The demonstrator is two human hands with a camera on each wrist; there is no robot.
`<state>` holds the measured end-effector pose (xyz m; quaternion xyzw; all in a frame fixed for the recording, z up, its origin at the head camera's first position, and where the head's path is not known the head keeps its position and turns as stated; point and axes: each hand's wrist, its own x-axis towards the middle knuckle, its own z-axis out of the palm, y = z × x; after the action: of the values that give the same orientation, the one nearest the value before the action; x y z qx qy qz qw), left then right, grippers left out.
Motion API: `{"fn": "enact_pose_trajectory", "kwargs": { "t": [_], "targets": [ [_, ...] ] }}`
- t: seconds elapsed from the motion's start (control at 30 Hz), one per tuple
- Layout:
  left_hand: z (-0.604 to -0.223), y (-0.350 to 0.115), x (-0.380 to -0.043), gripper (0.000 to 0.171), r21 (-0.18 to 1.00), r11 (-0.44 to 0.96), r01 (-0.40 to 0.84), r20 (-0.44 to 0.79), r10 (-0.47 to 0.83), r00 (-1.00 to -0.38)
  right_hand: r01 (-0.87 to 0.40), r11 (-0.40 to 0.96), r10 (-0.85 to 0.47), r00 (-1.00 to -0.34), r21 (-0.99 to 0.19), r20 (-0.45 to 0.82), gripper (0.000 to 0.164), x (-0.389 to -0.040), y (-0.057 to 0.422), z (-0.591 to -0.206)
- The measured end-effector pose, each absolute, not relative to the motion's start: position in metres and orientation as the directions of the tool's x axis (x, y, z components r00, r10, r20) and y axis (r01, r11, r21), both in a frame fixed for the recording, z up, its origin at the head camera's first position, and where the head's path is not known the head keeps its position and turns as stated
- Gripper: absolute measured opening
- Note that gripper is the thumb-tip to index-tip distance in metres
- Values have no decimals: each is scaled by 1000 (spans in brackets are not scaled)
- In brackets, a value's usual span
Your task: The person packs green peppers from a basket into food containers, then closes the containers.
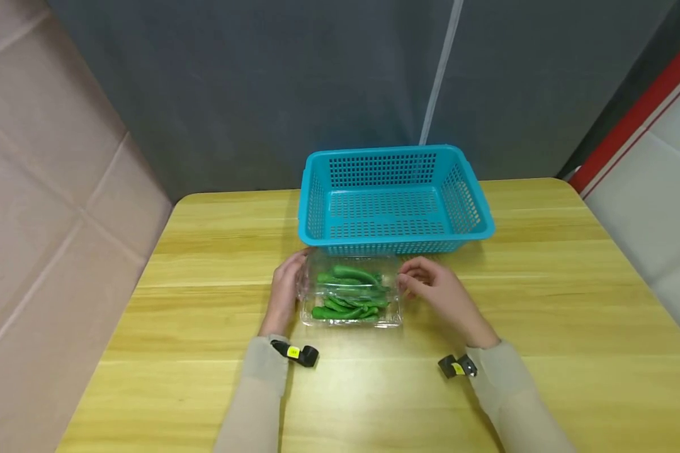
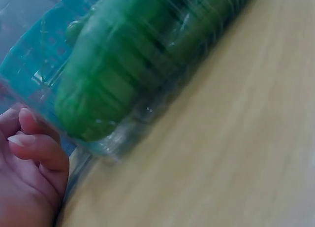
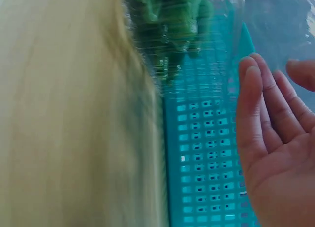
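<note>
A clear plastic clamshell box (image 1: pixel 351 322) holding several long green peppers (image 1: pixel 351 277) sits on the table in front of the basket. My left hand (image 1: pixel 284 294) is at the box's left side, its fingers reaching toward the back corner. In the left wrist view the left fingers (image 2: pixel 42 150) bend loosely beside the box's end, with green peppers (image 2: pixel 108 74) showing through the plastic. At the right side is my right hand (image 1: pixel 433 288), fingertips close to the box wall. The right wrist view shows the right fingers (image 3: pixel 252 106) nearly straight and the thumb apart, with nothing between them.
A blue perforated plastic basket (image 1: pixel 385 242) stands behind the box, near the table's back edge. The wooden table (image 1: pixel 544 302) extends to both sides. A dark grey curtain (image 1: pixel 249 94) hangs behind, with light padded panels (image 1: pixel 51 239) at the left.
</note>
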<state>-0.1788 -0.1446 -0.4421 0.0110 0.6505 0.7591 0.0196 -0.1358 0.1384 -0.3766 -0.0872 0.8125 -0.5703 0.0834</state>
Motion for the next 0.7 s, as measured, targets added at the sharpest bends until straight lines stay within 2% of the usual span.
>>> {"fn": "enact_pose_trajectory", "kwargs": {
  "t": [0.13, 0.37, 0.7],
  "targets": [
    [-446, -145, -181, 33, 993, -121, -18, -14, 35, -999, -56, 388, -243, -969, -920, -43, 29, -140, 141, -394],
    [-440, -144, -183, 34, 990, -141, 3, 7, 26, -1000, -83, 458, -242, -970, -885, -34, 18, -140, 139, -400],
    [-429, -141, -180, 34, 996, -84, 28, 27, -5, -1000, -26, 463, -239, -966, -886, -97, 27, -137, 136, -403]
  ]
}}
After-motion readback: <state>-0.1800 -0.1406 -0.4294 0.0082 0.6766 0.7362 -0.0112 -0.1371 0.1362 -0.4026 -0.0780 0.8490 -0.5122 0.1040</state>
